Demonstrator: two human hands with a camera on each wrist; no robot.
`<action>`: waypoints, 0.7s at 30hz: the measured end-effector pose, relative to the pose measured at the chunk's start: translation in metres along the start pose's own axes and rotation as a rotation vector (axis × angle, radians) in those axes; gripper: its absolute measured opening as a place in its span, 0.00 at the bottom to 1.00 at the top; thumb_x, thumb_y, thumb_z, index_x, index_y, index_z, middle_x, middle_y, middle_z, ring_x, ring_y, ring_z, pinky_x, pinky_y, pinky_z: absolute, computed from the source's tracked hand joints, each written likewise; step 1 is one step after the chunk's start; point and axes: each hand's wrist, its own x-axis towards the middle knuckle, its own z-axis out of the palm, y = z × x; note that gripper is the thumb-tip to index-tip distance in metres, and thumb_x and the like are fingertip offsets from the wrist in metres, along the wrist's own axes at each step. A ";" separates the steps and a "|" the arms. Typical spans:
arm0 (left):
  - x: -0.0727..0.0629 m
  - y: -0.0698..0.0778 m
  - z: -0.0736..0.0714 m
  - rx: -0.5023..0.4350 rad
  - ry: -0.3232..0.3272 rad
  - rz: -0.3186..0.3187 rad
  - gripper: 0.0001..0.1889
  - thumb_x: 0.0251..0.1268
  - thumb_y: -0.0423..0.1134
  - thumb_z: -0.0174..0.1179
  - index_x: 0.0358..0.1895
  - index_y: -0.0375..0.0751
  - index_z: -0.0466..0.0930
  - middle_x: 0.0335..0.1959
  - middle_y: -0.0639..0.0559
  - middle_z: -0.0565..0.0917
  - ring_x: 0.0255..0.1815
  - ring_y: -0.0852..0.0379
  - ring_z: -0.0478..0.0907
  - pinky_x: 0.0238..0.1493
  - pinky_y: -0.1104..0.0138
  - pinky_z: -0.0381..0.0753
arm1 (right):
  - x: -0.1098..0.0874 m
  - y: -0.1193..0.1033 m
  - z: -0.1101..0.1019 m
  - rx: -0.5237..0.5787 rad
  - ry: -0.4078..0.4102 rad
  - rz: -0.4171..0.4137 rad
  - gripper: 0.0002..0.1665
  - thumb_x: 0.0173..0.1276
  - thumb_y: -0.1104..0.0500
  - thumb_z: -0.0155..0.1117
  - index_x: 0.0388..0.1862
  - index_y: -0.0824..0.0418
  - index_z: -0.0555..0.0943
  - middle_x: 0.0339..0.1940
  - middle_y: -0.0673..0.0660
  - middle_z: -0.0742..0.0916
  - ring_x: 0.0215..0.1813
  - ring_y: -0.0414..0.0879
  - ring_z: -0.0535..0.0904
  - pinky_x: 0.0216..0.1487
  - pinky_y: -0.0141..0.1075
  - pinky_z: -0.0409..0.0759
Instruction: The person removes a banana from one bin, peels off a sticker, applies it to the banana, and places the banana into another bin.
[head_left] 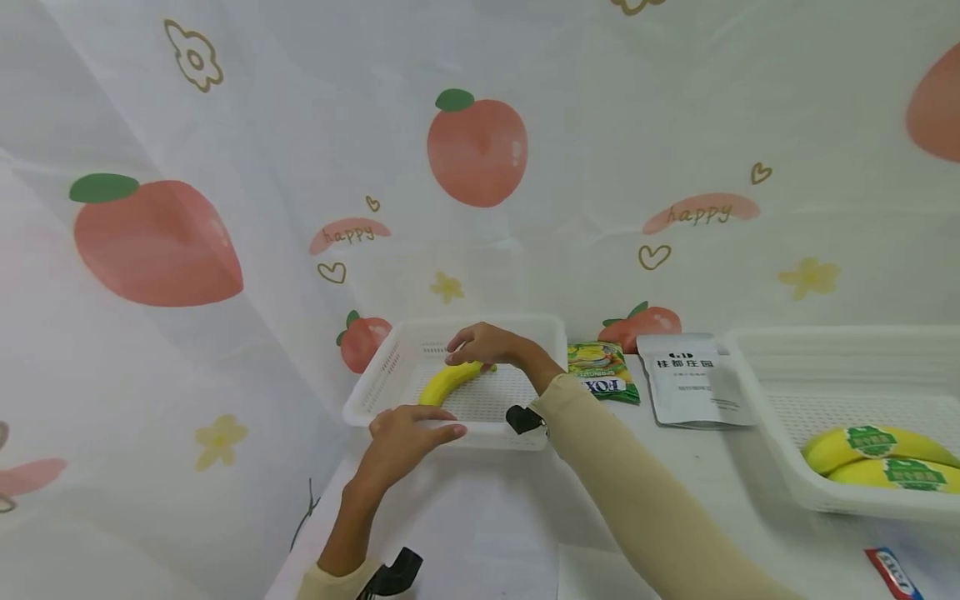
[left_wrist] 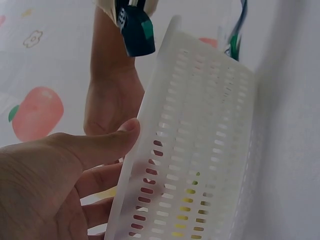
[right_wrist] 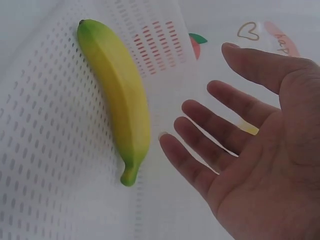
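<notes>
A single yellow banana with green ends (right_wrist: 117, 90) lies in the white perforated basket (head_left: 517, 433). Over the basket, my right hand (head_left: 491, 343) is held with its fingers spread and loosely bent, nothing between them. In the right wrist view its fingertips are apart from the banana. My left hand (head_left: 408, 435) grips the basket's near rim at the left. Its thumb (left_wrist: 117, 142) lies at the rim, and its fingers reach behind the wall, partly hidden; darker patches show through the slots.
Right of the basket are a green FOX'S packet (head_left: 603, 371) and a silver-white pouch (head_left: 693, 379). A second white basket (head_left: 776, 442) at the far right holds two labelled bananas (head_left: 892, 458). A small red and blue packet (head_left: 892, 573) lies in front of it. Fruit-printed sheeting (head_left: 480, 267) rises behind.
</notes>
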 end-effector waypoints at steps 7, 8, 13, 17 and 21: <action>-0.001 0.003 0.001 0.000 0.006 -0.003 0.20 0.63 0.59 0.73 0.48 0.51 0.94 0.50 0.50 0.90 0.63 0.41 0.76 0.67 0.36 0.54 | 0.007 -0.001 -0.002 -0.027 -0.020 0.016 0.30 0.74 0.47 0.66 0.70 0.60 0.80 0.69 0.58 0.83 0.72 0.58 0.76 0.70 0.59 0.76; -0.001 0.003 0.001 -0.008 0.007 -0.005 0.19 0.63 0.59 0.73 0.48 0.52 0.94 0.51 0.50 0.89 0.63 0.41 0.75 0.68 0.36 0.54 | 0.009 -0.001 -0.002 -0.035 -0.022 0.021 0.30 0.74 0.48 0.66 0.70 0.59 0.80 0.70 0.58 0.83 0.72 0.57 0.76 0.70 0.59 0.76; -0.001 0.003 0.002 -0.009 0.011 0.004 0.19 0.63 0.59 0.73 0.48 0.51 0.94 0.53 0.48 0.89 0.64 0.40 0.75 0.68 0.35 0.54 | 0.015 -0.003 0.002 -0.060 -0.028 0.047 0.30 0.73 0.47 0.66 0.70 0.57 0.80 0.71 0.58 0.82 0.73 0.58 0.75 0.71 0.59 0.74; -0.002 0.003 0.001 0.005 0.013 0.005 0.20 0.63 0.59 0.73 0.49 0.50 0.94 0.53 0.48 0.89 0.63 0.40 0.76 0.68 0.34 0.56 | 0.023 -0.001 0.004 -0.106 -0.071 0.040 0.33 0.73 0.47 0.65 0.73 0.56 0.78 0.75 0.58 0.79 0.75 0.58 0.73 0.73 0.59 0.73; -0.002 0.002 0.001 -0.010 0.012 0.008 0.20 0.62 0.59 0.74 0.49 0.50 0.94 0.53 0.49 0.89 0.62 0.42 0.76 0.68 0.34 0.56 | 0.028 0.002 0.004 -0.184 -0.108 0.042 0.34 0.74 0.47 0.62 0.76 0.56 0.76 0.80 0.58 0.75 0.78 0.58 0.70 0.77 0.58 0.68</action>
